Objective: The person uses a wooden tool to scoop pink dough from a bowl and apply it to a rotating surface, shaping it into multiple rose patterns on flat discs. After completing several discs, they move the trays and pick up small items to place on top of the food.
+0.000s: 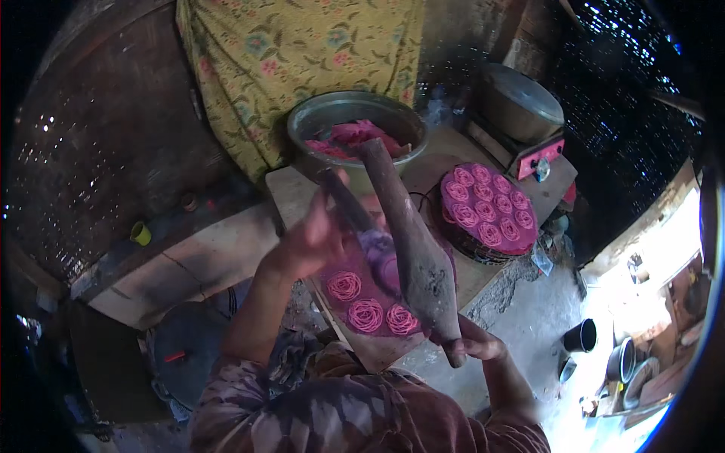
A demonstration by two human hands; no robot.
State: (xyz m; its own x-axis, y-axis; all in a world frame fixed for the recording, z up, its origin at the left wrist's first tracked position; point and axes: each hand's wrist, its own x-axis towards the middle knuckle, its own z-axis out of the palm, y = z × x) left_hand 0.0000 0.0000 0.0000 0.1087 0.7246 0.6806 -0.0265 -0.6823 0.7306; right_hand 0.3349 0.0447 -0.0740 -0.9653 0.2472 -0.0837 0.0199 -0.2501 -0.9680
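We hold the press (423, 257), a pair of long grey wooden arms, slanting over the table (287, 189). Its near end points toward our body, its far end toward the basin (325, 109).

Our right hand (481, 345) grips the near end of the press, fingers closed around it. Our left hand (310, 238) is at the far part of the lower arm of the press; it is blurred, so we cannot tell whether its fingers are closed. A purple part, also blurred, shows between the two arms.

Under the press, and partly hidden by it, we have a round purple tray (355, 263). Three nests (365, 315) of pink strands lie on it in view, side by side, left of the near part of the press.

Right of the press we see a second tray (517, 243), its purple top well filled with similar nests in rows. Just beyond the far end of the press stands the metal basin, with pink dough (362, 134) inside.

Farther out, beyond and right of the press, a lidded pot (521, 102) sits at a stove (540, 158) with a pink front. Behind the basin, beyond the press, hangs a yellow flowered cloth (302, 53). Well left of the press lies a small yellow cup (140, 233); well right of it, a black bucket (580, 337).
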